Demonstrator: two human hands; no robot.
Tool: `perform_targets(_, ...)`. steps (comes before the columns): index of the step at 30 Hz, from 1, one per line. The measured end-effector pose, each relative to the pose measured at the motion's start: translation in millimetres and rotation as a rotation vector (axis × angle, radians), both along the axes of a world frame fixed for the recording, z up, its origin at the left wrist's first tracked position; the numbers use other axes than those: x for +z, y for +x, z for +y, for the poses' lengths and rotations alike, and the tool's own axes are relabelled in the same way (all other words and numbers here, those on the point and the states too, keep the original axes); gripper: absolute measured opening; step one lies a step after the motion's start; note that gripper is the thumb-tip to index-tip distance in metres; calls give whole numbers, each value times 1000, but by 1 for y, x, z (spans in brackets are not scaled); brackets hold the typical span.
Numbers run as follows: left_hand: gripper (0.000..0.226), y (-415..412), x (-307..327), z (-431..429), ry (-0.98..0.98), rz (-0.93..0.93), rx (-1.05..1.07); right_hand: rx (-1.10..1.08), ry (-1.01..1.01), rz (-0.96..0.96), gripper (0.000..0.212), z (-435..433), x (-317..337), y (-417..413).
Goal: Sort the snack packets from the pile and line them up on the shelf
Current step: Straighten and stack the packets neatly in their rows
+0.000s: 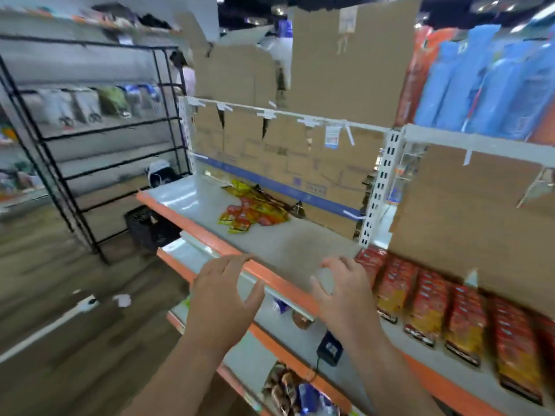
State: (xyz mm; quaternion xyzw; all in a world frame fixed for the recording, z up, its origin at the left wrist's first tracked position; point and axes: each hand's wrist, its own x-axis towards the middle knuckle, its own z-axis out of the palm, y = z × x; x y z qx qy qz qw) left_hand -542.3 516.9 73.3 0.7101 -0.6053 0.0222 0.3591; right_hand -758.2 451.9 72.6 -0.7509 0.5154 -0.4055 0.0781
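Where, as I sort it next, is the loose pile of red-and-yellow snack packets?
In the head view, the pile lies left of centre on the grey orange-edged shelf, by the brown cardboard backing, beyond the left hand.

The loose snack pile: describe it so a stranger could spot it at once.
Find the grey shelf with the orange front edge, backed by cardboard. The snack pile lies near its back, left of centre. Unlike the upright packet rows at the right, it is a jumbled red-and-yellow heap.
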Motion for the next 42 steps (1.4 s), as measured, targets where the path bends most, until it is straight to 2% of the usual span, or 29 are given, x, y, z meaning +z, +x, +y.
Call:
perform_targets(8,61,61,-18,-64,154,-9,65,78,98,-57,22,-86,-23,66)
perform_targets(13,53,96,-26,-140,218,-26,62,71,163,-9,26,-174,-39,104)
perform_targets(18,56,127,-28,-228,321,-17,61,128,236,-4,27,-254,-43,143)
perform_targets(23,55,148,-43,-295,399,-22,54,171,270,-30,19,-310,-51,176)
perform_targets(31,67,189,-75,-364,466,19,-14,147,425,74,33,-350,-79,221)
perform_targets(34,54,203,-88,-391,508,15,-59,108,572,144,43,-355,-86,241)
perform_targets(37,39,215,-104,-415,503,-69,-155,61,577,206,41,-352,-95,265)
perform_targets(42,40,257,-127,-441,453,-136,-374,-159,625,179,52,-339,-99,309)
